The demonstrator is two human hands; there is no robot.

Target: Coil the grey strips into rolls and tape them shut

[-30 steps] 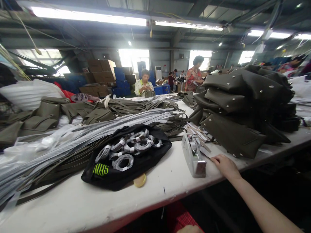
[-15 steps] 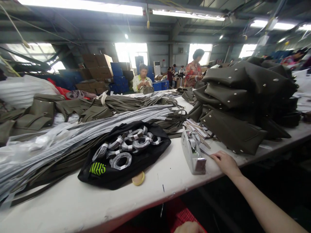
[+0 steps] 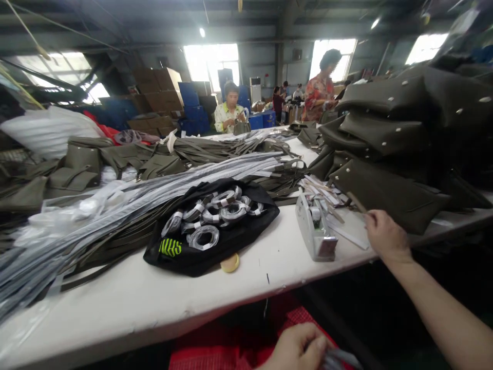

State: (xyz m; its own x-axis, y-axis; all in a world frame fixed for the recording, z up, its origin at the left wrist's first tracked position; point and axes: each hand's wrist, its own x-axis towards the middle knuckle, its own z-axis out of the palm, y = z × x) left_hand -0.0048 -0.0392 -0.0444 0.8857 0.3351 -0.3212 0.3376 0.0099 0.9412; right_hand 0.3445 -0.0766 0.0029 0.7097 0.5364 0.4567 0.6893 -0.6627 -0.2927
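My right hand [image 3: 388, 239], over the right part of the table, pinches the end of a thin brownish strip [image 3: 357, 202]. Beside it lies a pile of similar flat strips [image 3: 325, 190], some pale. A grey tape dispenser [image 3: 316, 226] stands just left of that hand. At the bottom edge, over red cloth, my left hand [image 3: 296, 348] is closed around a shiny grey bundle [image 3: 341, 358], partly cut off by the frame. Several plastic-wrapped coils [image 3: 203, 238] with white bands rest on a black cloth bag [image 3: 246, 237] on the table.
Dark olive bags [image 3: 389, 192] are heaped high at the right. Long straps in plastic [image 3: 127, 221] stretch across the left of the white table [image 3: 154, 308]. A round yellow-rimmed disc [image 3: 230, 263] lies by the black bag. Co-workers [image 3: 231, 110] are across the table.
My right hand has lifted a strip off the table beside the dispenser. More of my left hand has come into view, with the grey bundle in it. The camera has tilted down.
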